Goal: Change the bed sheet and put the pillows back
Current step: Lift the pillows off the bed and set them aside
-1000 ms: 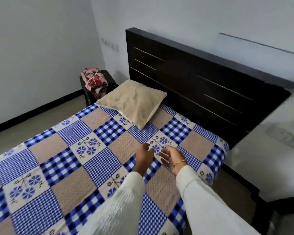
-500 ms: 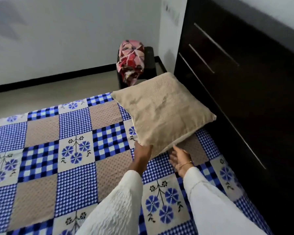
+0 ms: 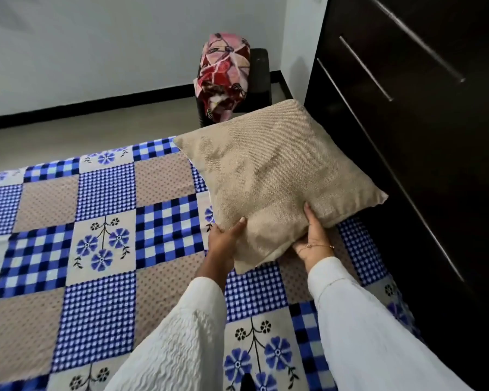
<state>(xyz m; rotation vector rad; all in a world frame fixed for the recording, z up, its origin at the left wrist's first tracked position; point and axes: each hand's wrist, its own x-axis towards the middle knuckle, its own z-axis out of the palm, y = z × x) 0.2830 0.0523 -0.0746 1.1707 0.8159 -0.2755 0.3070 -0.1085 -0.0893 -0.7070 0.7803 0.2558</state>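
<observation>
A beige woven pillow (image 3: 271, 176) lies tilted at the head of the bed, its near corner lifted off the sheet. My left hand (image 3: 226, 238) grips the pillow's near left edge, thumb on top and fingers beneath. On the near right edge my right hand (image 3: 312, 235) holds the pillow the same way, fingers tucked under. The bed is covered by a blue, white and tan patchwork sheet (image 3: 105, 249) with blue flower squares.
A dark wooden headboard (image 3: 424, 142) with metal strips rises at the right, close behind the pillow. Beyond the bed's far edge a dark stool (image 3: 261, 77) carries a red and pink floral bundle (image 3: 223, 77). Bare floor (image 3: 68, 136) runs along the white wall.
My view swung left and closer to the pillow. Both hands reached forward from open above the sheet and took hold of the pillow's near edges, lifting its corner.
</observation>
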